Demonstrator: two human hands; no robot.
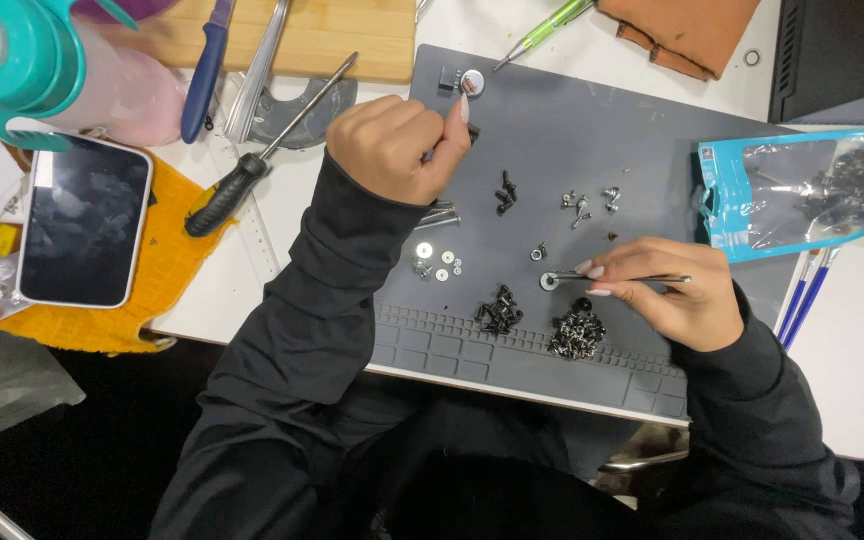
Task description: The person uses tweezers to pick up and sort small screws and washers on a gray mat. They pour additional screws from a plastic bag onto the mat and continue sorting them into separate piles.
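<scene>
Tweezers (624, 279) are pinched between thumb and fingertips of the right hand (667, 295), fingers closed on the shaft; the tips are set on a silver washer (549, 281) lying on the grey work mat (642, 160). Just below the washer, a pile of black screws (499, 312) and a pile of silver screws (577, 335) are seen near the mat's ridged front edge. Small washers (439, 265) lie to the left of those. The left hand (397, 150) is curled into a loose fist further up the mat, index fingertip pressed against a round silver disc (471, 82); whether anything is held inside the fist cannot be told. More loose screws (505, 192) are scattered mid-mat. Off the mat: a black-handled screwdriver (242, 175) and a phone (84, 220) to the left, a blue parts bag (802, 190) to the right, a wooden board (322, 40) at the far edge.
</scene>
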